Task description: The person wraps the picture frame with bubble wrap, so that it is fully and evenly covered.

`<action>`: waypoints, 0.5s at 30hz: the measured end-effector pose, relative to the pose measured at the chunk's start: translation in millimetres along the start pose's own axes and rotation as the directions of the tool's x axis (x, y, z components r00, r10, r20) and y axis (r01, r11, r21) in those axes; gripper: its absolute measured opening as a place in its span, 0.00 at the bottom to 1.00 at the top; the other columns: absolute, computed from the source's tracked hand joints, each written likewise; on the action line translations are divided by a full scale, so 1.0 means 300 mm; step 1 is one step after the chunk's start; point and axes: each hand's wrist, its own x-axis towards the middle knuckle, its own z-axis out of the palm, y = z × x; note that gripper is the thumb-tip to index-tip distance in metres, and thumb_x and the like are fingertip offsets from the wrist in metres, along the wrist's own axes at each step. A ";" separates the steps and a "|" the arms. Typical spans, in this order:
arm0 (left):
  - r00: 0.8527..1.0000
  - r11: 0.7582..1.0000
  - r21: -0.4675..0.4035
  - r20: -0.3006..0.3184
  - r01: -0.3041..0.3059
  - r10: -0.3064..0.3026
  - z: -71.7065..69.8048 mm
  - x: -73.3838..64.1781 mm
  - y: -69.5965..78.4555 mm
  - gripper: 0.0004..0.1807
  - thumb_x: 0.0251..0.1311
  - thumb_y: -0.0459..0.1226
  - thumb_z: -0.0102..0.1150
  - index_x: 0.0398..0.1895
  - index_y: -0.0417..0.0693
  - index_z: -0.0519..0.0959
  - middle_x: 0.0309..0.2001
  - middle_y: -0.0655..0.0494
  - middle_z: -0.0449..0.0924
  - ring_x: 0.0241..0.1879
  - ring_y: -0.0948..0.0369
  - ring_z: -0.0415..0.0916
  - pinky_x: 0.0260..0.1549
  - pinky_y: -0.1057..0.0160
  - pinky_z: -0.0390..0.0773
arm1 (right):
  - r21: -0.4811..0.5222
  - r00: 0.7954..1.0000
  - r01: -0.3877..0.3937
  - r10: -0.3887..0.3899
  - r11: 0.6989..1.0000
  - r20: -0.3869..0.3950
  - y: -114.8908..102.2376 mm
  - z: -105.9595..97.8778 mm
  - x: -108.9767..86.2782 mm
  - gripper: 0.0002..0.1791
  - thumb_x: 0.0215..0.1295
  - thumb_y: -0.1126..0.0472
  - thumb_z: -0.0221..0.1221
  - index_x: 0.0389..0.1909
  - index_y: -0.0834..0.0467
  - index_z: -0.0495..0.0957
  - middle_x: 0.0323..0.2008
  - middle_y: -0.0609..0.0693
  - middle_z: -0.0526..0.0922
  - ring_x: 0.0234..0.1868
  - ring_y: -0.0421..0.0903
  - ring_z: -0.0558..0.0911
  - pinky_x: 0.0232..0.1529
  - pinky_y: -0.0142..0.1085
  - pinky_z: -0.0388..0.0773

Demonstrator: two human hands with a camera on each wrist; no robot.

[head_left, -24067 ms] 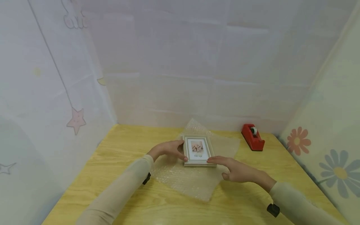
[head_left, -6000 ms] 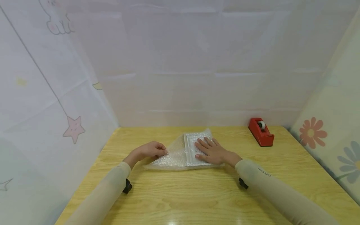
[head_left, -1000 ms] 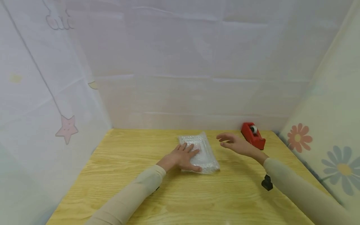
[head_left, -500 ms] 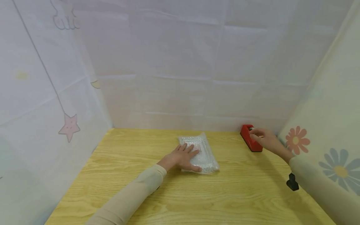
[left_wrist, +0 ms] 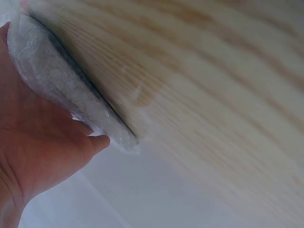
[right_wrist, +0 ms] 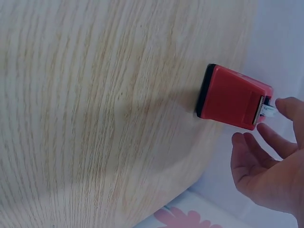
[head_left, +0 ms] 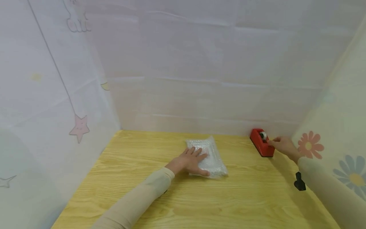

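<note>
A picture frame wrapped in bubble wrap (head_left: 213, 159) lies flat on the table. My left hand (head_left: 191, 162) rests on it with fingers spread, and in the left wrist view the left palm (left_wrist: 38, 142) lies against the wrapped frame (left_wrist: 66, 78). On the right stands a red tape dispenser (head_left: 260, 144) with a tape roll (head_left: 263, 135) in it. My right hand (head_left: 284, 147) is at its cutter end. In the right wrist view, thumb and forefinger of the right hand (right_wrist: 273, 161) stand either side of the tape's loose end (right_wrist: 268, 110), a gap between their tips.
The yellow wood-grain table (head_left: 160, 203) runs back to a pale cloth wall (head_left: 183, 95). Printed side walls stand to the left and right, the right one with flowers (head_left: 310, 145) close to my right arm.
The frame, bare at first, was wrapped in bubble wrap. My left hand replaced the right on top of it. Over the last second my right hand moved right to the tape dispenser's cutter end.
</note>
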 end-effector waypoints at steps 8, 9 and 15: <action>1.000 1.000 -0.010 0.009 0.019 -0.019 0.016 0.020 -0.005 0.58 0.52 0.82 0.42 0.83 0.68 0.48 0.82 0.54 0.39 0.79 0.45 0.35 0.73 0.42 0.36 | -0.034 0.999 -0.047 0.047 0.998 -0.004 0.015 0.008 0.008 0.26 0.74 0.49 0.57 0.44 0.73 0.81 0.35 0.60 0.81 0.34 0.54 0.75 0.30 0.43 0.71; 1.000 1.000 -0.013 0.010 0.018 -0.018 0.015 0.021 -0.006 0.58 0.52 0.82 0.42 0.83 0.68 0.48 0.82 0.54 0.39 0.79 0.45 0.35 0.73 0.42 0.36 | -0.039 0.999 -0.052 0.052 0.998 -0.008 0.016 0.006 0.009 0.26 0.74 0.49 0.57 0.44 0.73 0.81 0.36 0.60 0.81 0.35 0.55 0.76 0.31 0.43 0.72; 1.000 0.999 -0.025 0.016 0.022 -0.021 0.012 0.015 -0.007 0.58 0.51 0.82 0.42 0.83 0.70 0.46 0.82 0.55 0.37 0.79 0.46 0.33 0.73 0.44 0.35 | -0.028 0.999 -0.043 0.042 0.999 -0.021 0.022 0.005 0.028 0.27 0.73 0.50 0.60 0.48 0.76 0.80 0.41 0.66 0.83 0.43 0.63 0.81 0.40 0.53 0.80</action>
